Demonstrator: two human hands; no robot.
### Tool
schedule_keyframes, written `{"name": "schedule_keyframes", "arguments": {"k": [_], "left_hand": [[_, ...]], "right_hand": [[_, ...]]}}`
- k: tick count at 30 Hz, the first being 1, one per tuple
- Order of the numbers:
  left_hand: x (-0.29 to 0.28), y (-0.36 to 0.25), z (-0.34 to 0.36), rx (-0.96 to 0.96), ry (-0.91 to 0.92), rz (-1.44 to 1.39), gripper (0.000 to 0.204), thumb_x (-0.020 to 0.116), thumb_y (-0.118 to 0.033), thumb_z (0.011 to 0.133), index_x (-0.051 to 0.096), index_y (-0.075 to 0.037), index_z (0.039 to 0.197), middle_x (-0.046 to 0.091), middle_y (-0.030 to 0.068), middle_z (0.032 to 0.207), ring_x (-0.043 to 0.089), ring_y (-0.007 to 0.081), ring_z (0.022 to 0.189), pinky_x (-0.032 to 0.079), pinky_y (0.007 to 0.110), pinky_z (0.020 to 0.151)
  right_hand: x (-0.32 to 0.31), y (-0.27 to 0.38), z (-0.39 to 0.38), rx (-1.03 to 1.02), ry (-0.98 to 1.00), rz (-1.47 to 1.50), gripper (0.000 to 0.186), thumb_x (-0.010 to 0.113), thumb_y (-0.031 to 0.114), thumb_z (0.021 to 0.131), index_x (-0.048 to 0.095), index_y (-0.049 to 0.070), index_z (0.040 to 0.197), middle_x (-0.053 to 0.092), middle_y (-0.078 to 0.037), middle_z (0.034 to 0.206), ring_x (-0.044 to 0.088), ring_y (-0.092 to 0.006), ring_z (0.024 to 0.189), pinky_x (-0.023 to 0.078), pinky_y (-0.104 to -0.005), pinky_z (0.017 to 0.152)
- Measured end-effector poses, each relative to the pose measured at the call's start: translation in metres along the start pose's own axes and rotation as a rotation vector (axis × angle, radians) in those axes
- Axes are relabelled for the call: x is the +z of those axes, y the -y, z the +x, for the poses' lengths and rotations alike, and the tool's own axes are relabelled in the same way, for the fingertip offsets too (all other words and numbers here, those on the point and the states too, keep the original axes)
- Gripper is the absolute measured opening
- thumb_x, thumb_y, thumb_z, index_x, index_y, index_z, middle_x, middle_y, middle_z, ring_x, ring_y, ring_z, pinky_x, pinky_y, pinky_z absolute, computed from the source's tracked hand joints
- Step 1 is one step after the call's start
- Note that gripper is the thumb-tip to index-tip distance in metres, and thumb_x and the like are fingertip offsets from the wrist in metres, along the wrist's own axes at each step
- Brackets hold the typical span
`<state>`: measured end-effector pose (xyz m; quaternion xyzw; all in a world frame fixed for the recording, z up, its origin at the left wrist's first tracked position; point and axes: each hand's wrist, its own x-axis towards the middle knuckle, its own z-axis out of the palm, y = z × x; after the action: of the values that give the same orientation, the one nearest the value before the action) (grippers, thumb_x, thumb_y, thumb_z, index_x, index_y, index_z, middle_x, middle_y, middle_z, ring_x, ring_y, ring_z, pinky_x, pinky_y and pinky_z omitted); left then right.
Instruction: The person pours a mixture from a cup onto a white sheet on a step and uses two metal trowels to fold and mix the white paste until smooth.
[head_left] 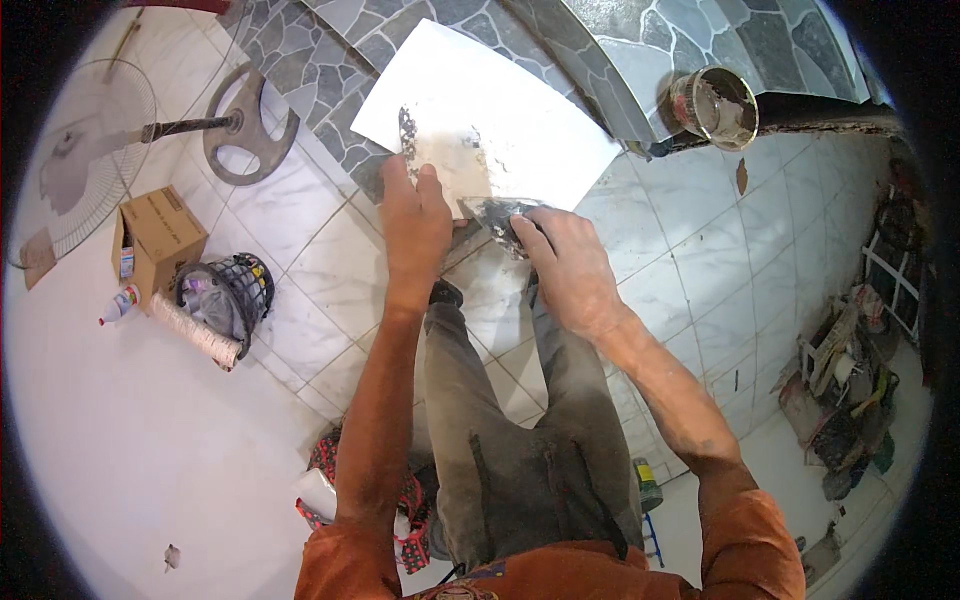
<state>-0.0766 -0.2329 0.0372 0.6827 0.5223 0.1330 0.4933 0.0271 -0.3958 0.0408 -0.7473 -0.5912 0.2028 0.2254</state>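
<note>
A person, seen from above, bends over a white marble-patterned tile floor, grey trousers and orange sleeves at the bottom of the view.

The largest thing in hand is a big white square tile, lying flat where the white floor meets grey stone-patterned paving. A patch of grey paste is smeared over its near half. It looks stiff, heavy for its thinness, and brittle: likely to crack if dropped or flexed, and slippery where the paste is wet. The clean, dry edges would be the safest places to grip it, with both hands on opposite sides.

The left hand lies on the tile's near edge, palm down, fingers together, steadying it; nothing is clamped in it.

The right hand is closed around the handle of a small trowel, whose paste-coated metal blade points at the tile's near edge. The trowel looks light and rigid, its blade messy, so the handle is the place to hold.

Farther off, a small bucket of paste stands on a ledge at upper right. At left sit a fan base, a cardboard box and a dark mesh basket.
</note>
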Motion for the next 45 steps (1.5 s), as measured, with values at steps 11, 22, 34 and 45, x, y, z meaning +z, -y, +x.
{"name": "schedule_keyframes", "arguments": {"k": [11, 22, 34, 45], "left_hand": [[-0.004, 0.013, -0.012, 0.085, 0.095, 0.163, 0.027, 0.043, -0.016, 0.100, 0.043, 0.004, 0.116, 0.059, 0.0308, 0.090, 0.064, 0.0442, 0.087, 0.048, 0.052, 0.074], [-0.047, -0.013, 0.009, 0.324, 0.192, 0.469, 0.024, 0.044, -0.017, 0.100, 0.049, -0.003, 0.118, 0.064, 0.0270, 0.096, 0.061, 0.0467, 0.089, 0.047, 0.052, 0.073], [-0.021, 0.041, -0.009, 0.194, -0.023, 0.263, 0.028, 0.050, -0.015, 0.097, 0.044, 0.002, 0.119, 0.059, 0.0248, 0.104, 0.062, 0.0401, 0.089, 0.050, 0.050, 0.072], [0.041, -0.023, -0.099, -0.397, -0.121, -0.982, 0.046, 0.059, 0.000, 0.092, 0.033, -0.004, 0.130, 0.053, 0.0134, 0.123, 0.060, 0.0261, 0.105, 0.058, 0.047, 0.088]], "right_hand": [[0.037, -0.051, 0.040, 0.039, -0.074, -0.174, 0.038, 0.056, 0.005, 0.081, 0.055, 0.001, 0.119, 0.055, -0.014, 0.105, 0.055, -0.0312, 0.100, 0.045, -0.0429, 0.084], [0.027, -0.076, 0.043, -0.057, -0.133, -0.312, 0.033, 0.060, 0.011, 0.079, 0.061, 0.006, 0.112, 0.053, -0.015, 0.107, 0.051, -0.0328, 0.103, 0.042, -0.0446, 0.088], [-0.020, -0.041, 0.018, 0.878, -0.256, 1.079, 0.017, 0.057, 0.008, 0.096, 0.063, -0.002, 0.108, 0.067, -0.008, 0.105, 0.065, -0.0170, 0.086, 0.051, -0.0331, 0.077], [-0.003, -0.006, -0.030, 1.205, -0.505, 1.666, 0.019, 0.062, 0.014, 0.095, 0.061, 0.001, 0.108, 0.065, -0.005, 0.097, 0.060, -0.0120, 0.082, 0.049, -0.0279, 0.073]]}}
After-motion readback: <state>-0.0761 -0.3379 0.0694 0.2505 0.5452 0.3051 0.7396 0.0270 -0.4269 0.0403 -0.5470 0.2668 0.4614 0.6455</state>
